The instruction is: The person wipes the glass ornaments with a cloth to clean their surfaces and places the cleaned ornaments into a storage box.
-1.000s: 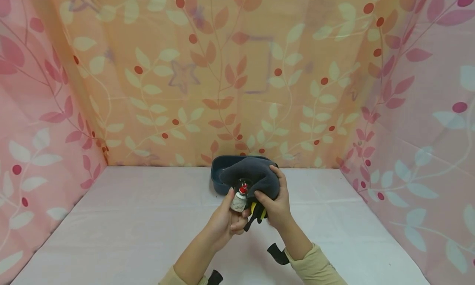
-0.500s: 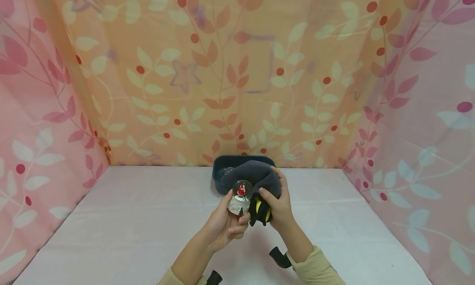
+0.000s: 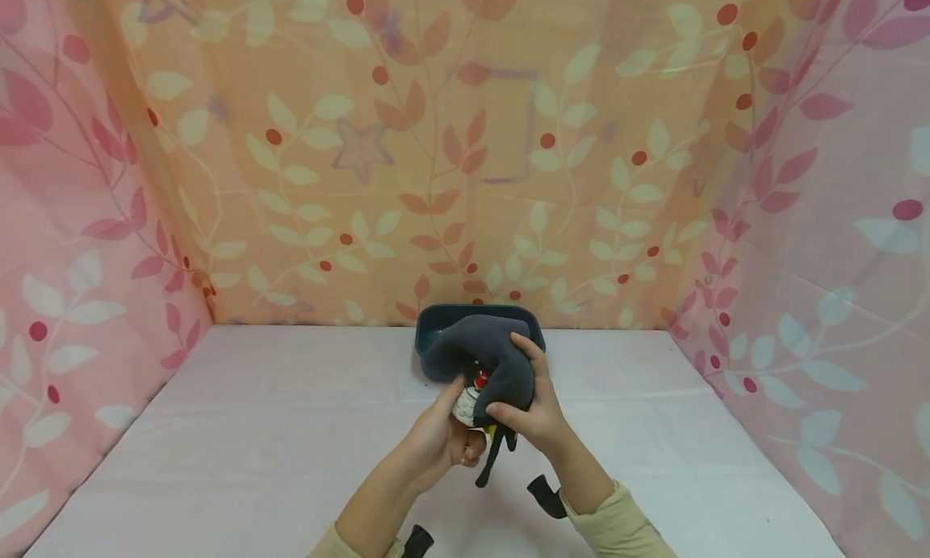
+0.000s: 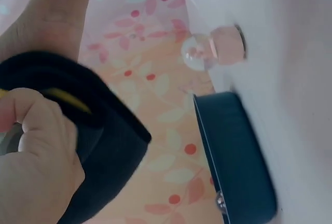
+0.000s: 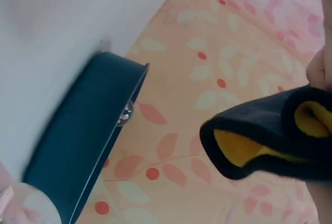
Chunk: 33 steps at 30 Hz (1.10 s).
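Observation:
My left hand (image 3: 439,441) grips a snow globe (image 3: 466,409) with a white textured base and a red figure inside. A dark grey cloth (image 3: 490,340), black-edged with a yellow underside, is in my right hand (image 3: 536,413), thumb in front and fingers behind. It lies over the right side and top of the globe, hiding much of the dome. One black corner of it hangs down below my hands. In the left wrist view, the curled fingers (image 4: 41,125) stand in front of the cloth, and the globe is mostly hidden.
Behind my hands stands a dark blue tub (image 3: 433,320) against the patterned backdrop. One glass globe (image 5: 125,112) shows above its rim. Beside the tub, another snow globe (image 4: 227,46) with a pink base stands on the white table, hidden in the head view.
Half a second ago the globe's dome was uncovered, with the cloth at its right. Since then the cloth has shifted left and down over the globe. My left hand keeps its hold.

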Each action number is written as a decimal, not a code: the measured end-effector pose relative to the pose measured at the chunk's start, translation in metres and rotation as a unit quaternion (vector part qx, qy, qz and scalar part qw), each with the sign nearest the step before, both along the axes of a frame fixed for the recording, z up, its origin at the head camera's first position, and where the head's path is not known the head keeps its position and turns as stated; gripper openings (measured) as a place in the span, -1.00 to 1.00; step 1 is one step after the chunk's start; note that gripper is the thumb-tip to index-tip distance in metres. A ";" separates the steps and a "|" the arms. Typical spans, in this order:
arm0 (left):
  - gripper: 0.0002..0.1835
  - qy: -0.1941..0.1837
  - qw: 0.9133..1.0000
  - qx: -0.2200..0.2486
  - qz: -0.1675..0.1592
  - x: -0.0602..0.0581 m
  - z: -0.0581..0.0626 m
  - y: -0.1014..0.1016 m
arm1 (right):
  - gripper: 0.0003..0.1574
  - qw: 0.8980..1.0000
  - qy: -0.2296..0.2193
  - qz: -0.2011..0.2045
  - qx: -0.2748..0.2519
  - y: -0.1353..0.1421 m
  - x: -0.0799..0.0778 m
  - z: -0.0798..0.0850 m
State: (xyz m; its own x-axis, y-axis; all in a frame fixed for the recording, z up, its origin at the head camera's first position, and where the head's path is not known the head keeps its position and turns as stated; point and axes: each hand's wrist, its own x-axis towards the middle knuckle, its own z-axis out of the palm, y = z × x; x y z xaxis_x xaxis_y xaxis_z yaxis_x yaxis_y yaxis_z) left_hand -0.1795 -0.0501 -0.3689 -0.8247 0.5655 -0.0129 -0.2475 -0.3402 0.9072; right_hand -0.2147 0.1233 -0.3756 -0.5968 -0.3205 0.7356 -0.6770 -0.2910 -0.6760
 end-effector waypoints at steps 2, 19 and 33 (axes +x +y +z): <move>-0.39 0.000 1.000 -0.010 0.000 0.000 -0.001 -0.001 | -0.17 0.999 -0.002 -0.038 -0.001 -0.002 0.001 -0.003; -0.48 0.093 0.988 -0.054 0.110 0.004 -0.006 0.011 | -0.28 0.988 -0.034 -0.138 -0.058 -0.008 0.005 -0.003; -0.44 0.040 0.999 0.001 -0.004 0.000 -0.006 0.002 | -0.38 0.975 -0.143 -0.103 -0.137 -0.006 -0.005 -0.006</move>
State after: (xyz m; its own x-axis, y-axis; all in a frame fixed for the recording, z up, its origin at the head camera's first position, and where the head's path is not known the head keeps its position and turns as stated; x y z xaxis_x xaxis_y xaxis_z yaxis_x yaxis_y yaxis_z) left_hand -0.1798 -0.0482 -0.3751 -0.8181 0.5726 0.0542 -0.1775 -0.3409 0.9232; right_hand -0.2194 0.1172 -0.3821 -0.8209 0.0129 0.5709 -0.5355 -0.3647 -0.7617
